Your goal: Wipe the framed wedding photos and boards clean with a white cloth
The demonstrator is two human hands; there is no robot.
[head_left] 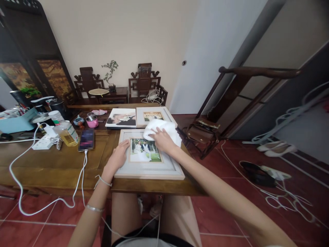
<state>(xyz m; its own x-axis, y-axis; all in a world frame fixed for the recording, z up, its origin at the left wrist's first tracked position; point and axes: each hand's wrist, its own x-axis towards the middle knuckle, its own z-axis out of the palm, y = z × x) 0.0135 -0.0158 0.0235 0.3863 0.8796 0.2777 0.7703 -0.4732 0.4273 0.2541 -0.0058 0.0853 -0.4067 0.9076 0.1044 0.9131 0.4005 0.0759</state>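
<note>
A pale wooden picture frame point(151, 172) lies flat near the table's front edge, with a wedding photo point(145, 151) of two people in its centre. My left hand point(118, 156) grips the frame's left side, its fingers over the border and its thumb not clearly seen. On the upper right part of the frame, my right hand point(164, 140) presses a bunched white cloth point(156, 127), fingers bent onto it. The cloth covers that corner. Just behind lie a second framed photo point(146, 111) and a white picture panel point(122, 111), side by side.
On the wooden table point(100, 171), left of the frame, are a charging phone point(86, 140), a bottle of yellow liquid point(68, 133), a power strip point(45, 141) and a pink mug point(92, 120). White cables hang over the front edge. A wooden chair point(205, 132) with a brown bag stands at the right.
</note>
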